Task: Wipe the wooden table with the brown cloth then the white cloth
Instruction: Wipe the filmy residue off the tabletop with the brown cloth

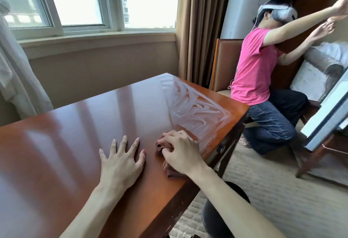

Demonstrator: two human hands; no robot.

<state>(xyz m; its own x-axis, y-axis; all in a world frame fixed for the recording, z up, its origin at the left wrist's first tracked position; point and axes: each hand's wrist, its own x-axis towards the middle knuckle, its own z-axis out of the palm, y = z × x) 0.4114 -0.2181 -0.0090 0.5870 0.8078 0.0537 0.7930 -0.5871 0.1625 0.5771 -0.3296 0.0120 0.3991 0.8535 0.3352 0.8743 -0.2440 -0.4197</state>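
Nearby, a seated person (pixel 252 68) (right hand (pixel 180 151) gripping brown cloth (pixel 162 146)) crowds the wooden table (pixel 75 124).

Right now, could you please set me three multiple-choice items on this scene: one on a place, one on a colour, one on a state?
1. Where do the wet wipe streaks lie on the wooden table?
A. near its right edge
B. near its left edge
C. under the left hand

2. What colour is the cloth under the right hand?
A. white
B. brown
C. blue

3. How does the left hand lie?
A. clenched in a fist
B. flat, fingers spread
C. gripping a cloth

Answers: 1 A, the streaks run along the right side; 2 B, brown folds show beside the fingers; 3 B, the palm rests on the wood.
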